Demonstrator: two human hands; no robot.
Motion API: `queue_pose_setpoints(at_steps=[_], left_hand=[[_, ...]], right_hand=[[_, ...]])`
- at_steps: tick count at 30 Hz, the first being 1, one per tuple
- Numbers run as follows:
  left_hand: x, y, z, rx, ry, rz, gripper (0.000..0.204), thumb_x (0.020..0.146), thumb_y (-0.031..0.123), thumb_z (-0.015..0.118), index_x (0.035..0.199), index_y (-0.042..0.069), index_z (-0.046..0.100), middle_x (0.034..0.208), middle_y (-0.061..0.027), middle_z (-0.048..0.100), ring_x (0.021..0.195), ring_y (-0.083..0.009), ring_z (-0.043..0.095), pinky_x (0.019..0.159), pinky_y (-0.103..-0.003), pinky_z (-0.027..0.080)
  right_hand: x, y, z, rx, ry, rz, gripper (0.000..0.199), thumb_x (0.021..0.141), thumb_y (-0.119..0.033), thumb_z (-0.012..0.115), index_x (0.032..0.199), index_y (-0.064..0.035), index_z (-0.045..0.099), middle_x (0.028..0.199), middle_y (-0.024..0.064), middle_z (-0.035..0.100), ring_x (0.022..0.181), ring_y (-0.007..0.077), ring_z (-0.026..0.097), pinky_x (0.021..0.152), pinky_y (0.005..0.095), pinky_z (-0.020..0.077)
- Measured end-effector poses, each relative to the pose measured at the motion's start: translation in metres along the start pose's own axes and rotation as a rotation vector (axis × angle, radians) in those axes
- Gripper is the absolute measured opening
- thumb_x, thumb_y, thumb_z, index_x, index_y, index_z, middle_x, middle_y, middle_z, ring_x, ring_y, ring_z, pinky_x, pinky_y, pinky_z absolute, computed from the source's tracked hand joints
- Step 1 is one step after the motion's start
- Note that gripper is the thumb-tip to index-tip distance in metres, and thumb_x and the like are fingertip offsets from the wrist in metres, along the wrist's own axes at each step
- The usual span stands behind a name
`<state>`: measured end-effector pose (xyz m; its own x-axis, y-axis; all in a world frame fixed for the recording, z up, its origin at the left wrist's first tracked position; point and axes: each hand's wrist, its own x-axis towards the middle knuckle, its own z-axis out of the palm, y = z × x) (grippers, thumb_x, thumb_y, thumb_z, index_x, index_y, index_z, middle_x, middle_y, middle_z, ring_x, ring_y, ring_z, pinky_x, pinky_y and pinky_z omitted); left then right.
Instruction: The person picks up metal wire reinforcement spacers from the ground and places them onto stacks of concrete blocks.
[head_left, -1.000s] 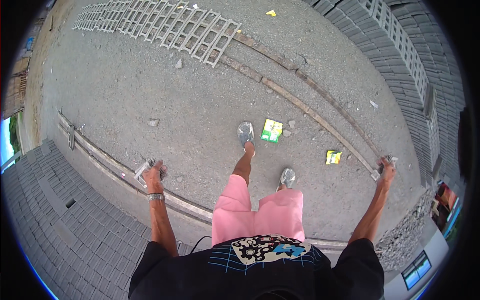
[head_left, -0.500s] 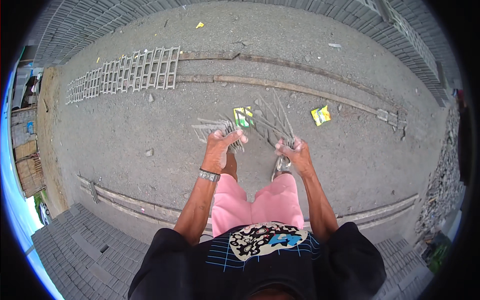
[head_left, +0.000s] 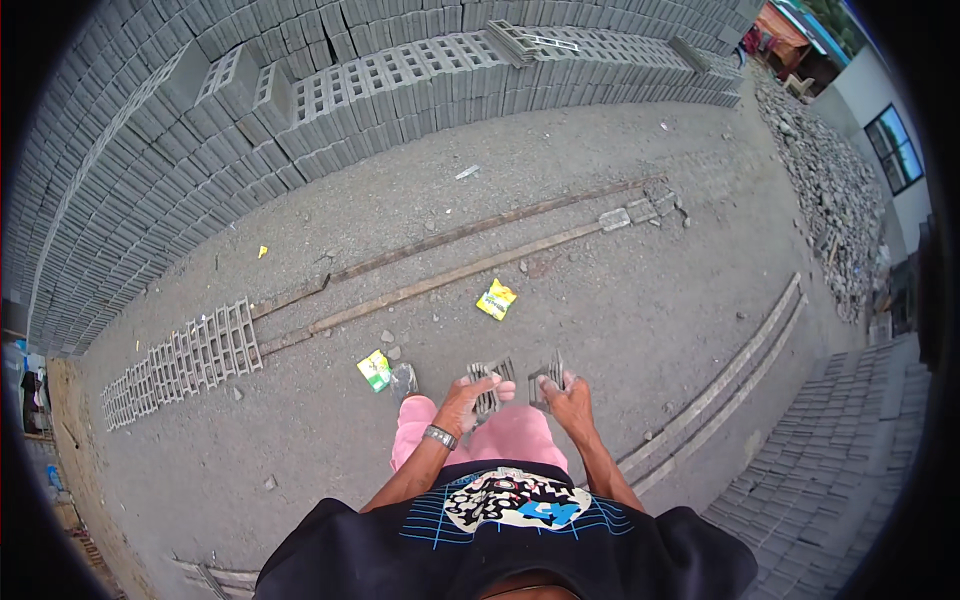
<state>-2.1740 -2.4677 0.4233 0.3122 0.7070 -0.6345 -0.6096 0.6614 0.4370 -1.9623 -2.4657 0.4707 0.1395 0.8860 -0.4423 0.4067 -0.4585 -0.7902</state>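
Note:
My left hand (head_left: 464, 404), with a watch (head_left: 440, 436) at its wrist, is closed round a bundle of thin grey strips (head_left: 486, 402). A second bundle of thin grey strips (head_left: 538, 390) is gripped in my right hand (head_left: 571, 403). Both hands are held in front of my pink shorts (head_left: 512, 436), a small gap between the bundles. What the strips are made of I cannot tell. Left of my hands, a green and yellow packet (head_left: 375, 370) lies on the ground beside my shoe (head_left: 403, 381). A yellow packet (head_left: 496, 299) lies farther ahead.
Long wooden rails (head_left: 470, 272) run across the ground, with a row of hollow grey blocks (head_left: 185, 360) at their left end. High block stacks (head_left: 400, 105) line the far side. More rails (head_left: 715, 392), stacked blocks (head_left: 830, 430) and a rubble heap (head_left: 825, 190) are at the right.
The view has swung to the right, bringing the far block stacks and rubble into sight. My hands have come closer together and nearer my body, both bundles still in them.

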Motion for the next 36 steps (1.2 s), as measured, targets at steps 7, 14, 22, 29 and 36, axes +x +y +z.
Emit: queue_pose_setpoints(at_steps=[7, 14, 22, 29, 36], left_hand=[[0.083, 0.026, 0.139, 0.353, -0.282, -0.055, 0.038, 0.083, 0.026, 0.075, 0.106, -0.002, 0.066, 0.098, -0.0082, 0.070, 0.089, -0.0130, 0.065, 0.078, -0.026, 0.050], [0.192, 0.062, 0.212, 0.576, -0.326, -0.099, 0.033, 0.078, 0.030, 0.080, 0.095, 0.003, 0.070, 0.085, -0.0001, 0.066, 0.073, -0.0077, 0.057, 0.066, -0.026, 0.044], [0.284, 0.129, 0.294, 0.872, -0.215, -0.102, 0.059, 0.067, 0.044, 0.086, 0.086, -0.008, 0.063, 0.075, -0.0047, 0.058, 0.067, -0.0104, 0.051, 0.055, -0.028, 0.042], [0.389, 0.144, 0.359, 0.797, -0.187, -0.009, 0.043, 0.072, 0.034, 0.084, 0.086, -0.002, 0.066, 0.074, -0.0040, 0.061, 0.063, -0.0101, 0.054, 0.050, -0.028, 0.043], [0.490, 0.127, 0.428, 0.612, 0.048, 0.059, 0.024, 0.075, 0.023, 0.083, 0.080, 0.004, 0.067, 0.073, -0.0033, 0.065, 0.062, -0.0099, 0.057, 0.051, -0.029, 0.046]], right_hand=[[0.051, -0.021, -0.060, 0.193, 0.324, -0.016, 0.027, 0.084, -0.018, 0.068, 0.081, 0.0080, 0.064, 0.070, 0.0120, 0.065, 0.063, 0.0158, 0.058, 0.053, 0.0341, 0.0450], [0.151, -0.037, -0.090, 0.067, 0.647, -0.054, 0.031, 0.083, -0.018, 0.068, 0.086, 0.0096, 0.056, 0.076, 0.0158, 0.060, 0.072, 0.0231, 0.054, 0.066, 0.0392, 0.0454], [0.255, -0.072, -0.137, 0.054, 0.586, -0.172, 0.020, 0.088, -0.013, 0.061, 0.086, 0.0068, 0.055, 0.080, 0.0166, 0.056, 0.075, 0.0262, 0.053, 0.067, 0.0395, 0.0436], [0.369, -0.090, -0.215, -0.059, 0.271, -0.159, 0.021, 0.084, -0.010, 0.059, 0.097, 0.0062, 0.060, 0.092, 0.0120, 0.061, 0.084, 0.0233, 0.058, 0.075, 0.0354, 0.0481], [0.481, -0.060, -0.335, 0.843, -0.059, 0.127, 0.033, 0.087, -0.021, 0.059, 0.114, -0.0035, 0.063, 0.107, 0.0082, 0.067, 0.097, 0.0175, 0.061, 0.084, 0.0326, 0.0451]])
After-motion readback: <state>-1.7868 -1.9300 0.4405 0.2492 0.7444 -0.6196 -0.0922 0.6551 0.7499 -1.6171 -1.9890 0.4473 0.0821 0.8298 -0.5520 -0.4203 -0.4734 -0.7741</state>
